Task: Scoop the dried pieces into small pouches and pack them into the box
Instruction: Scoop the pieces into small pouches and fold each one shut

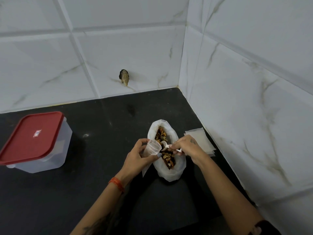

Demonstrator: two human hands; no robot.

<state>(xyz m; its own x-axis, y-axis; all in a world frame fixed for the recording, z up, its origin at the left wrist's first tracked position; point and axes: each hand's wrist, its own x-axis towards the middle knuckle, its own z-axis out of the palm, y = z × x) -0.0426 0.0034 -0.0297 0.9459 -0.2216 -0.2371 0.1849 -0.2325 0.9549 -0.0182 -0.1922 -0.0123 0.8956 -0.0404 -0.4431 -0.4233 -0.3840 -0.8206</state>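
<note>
Writing on the box's [36, 143] red lid label is too small to read. Left hand [137, 157] grips an open pouch [153, 147]; right hand [185, 146] pinches a white scoop [166, 145] over the bag [166, 150] of dried pieces [167, 156] on the tabletop [110, 150]. Spare pouches [201, 139] lie just right.

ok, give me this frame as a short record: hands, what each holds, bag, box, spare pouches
left hand: holds a small pouch open beside the bag
right hand: pinches a small white scoop over the bag's opening
bag: white plastic bag on the black counter, open, with dried pieces inside
box: clear box at left, red lid on
spare pouches: flat stack right of the bag, by the wall
pouches packed: none visible
</note>
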